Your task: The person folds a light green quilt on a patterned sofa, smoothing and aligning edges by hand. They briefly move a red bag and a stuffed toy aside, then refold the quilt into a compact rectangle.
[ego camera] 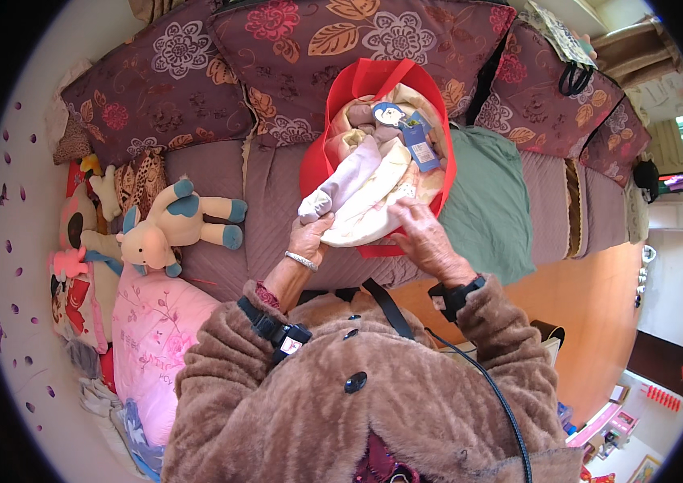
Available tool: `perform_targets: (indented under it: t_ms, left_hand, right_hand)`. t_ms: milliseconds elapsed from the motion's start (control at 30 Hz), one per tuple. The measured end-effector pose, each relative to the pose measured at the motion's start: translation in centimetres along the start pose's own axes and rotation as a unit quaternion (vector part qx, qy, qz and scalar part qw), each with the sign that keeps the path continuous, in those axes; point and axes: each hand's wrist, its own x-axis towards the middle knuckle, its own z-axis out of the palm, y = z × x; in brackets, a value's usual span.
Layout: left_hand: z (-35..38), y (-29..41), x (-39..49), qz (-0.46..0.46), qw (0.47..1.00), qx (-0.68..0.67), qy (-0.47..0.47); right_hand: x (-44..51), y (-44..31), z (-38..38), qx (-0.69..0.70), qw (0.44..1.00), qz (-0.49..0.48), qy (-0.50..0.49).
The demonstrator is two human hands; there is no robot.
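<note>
A red bag (312,172) stands on the sofa against the back cushions, its top wide and its handle loops up. Soft pale garments (371,181), cream and lilac with a small print, fill it and spill over the near rim. Blue paper tags (419,145), one with writing, and a round blue-and-white animal tag (388,114) lie on them. My left hand (312,236), with a silver bangle at the wrist, grips the lower left edge of the cloth. My right hand (425,236) rests at the cloth's right edge, fingers bent; whether it pinches any fabric is unclear.
Right of the bag lies a green cushion or cloth (489,199). A cream-and-blue plush cow (181,220) lies at the left, near a pink pillow (157,338) and more soft toys. Flowered cushions (341,36) line the sofa back. A black cable (501,392) runs over the right sleeve.
</note>
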Motion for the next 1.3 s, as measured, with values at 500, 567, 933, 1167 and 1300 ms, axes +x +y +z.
perform_targets:
  t_ms: [500, 567, 933, 1167, 1300]
  left_hand:
    - [7.3, 7.5, -4.5, 0.000, 0.972, -0.034, -0.234]
    - [5.1, 9.2, -4.1, 0.034, 0.959, 0.006, -0.282]
    - [-14.4, 9.5, -7.0, 0.100, 0.985, 0.036, 0.134]
    - [-16.5, 8.1, -11.0, 0.132, 0.975, 0.058, 0.168]
    - [-17.3, 8.3, -14.4, 0.143, 0.961, 0.099, 0.216]
  right_hand:
    - [7.2, 1.7, -2.7, 0.228, 0.958, -0.048, 0.167]
    - [8.9, 4.4, -4.3, 0.390, 0.881, -0.049, 0.262]
    - [14.1, 6.2, -1.2, -0.059, 0.990, -0.045, 0.119]
    - [15.6, 4.4, 6.2, -0.226, 0.945, -0.020, -0.234]
    - [16.3, 9.7, 10.2, -0.232, 0.921, -0.046, -0.309]
